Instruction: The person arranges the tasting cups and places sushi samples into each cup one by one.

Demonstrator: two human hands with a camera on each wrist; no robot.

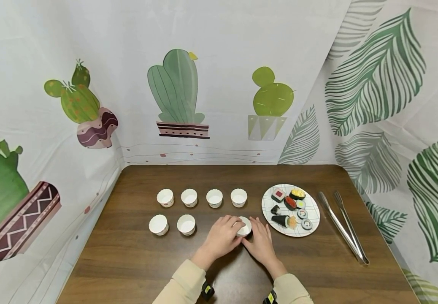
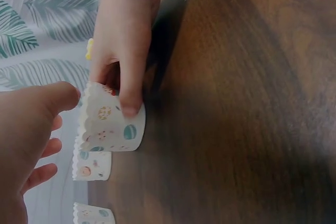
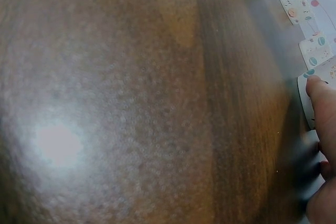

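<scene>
Near the middle of the table, my right hand point(image 1: 260, 245) holds a small white paper baking cup point(image 1: 244, 227) with a scalloped rim. In the left wrist view, the right thumb point(image 2: 131, 90) presses the cup's patterned outer wall, with the other fingers on its far side. My left hand point(image 1: 220, 236) is at the cup's left side, fingers loosely extended. Its thumb point(image 2: 63, 97) appears close to the rim in the left wrist view; whether it touches is unclear. In the right wrist view, only part of the cup point(image 3: 304, 98) shows beside the thumb point(image 3: 317, 90).
More baking cups stand behind in a row point(image 1: 214, 198) and to the left point(image 1: 186, 225). On the right, a checked plate point(image 1: 270, 192) bears several sushi pieces. Metal tongs point(image 1: 342, 230) lie spread beside it. A printed cloth point(image 1: 223, 93) hangs behind the table.
</scene>
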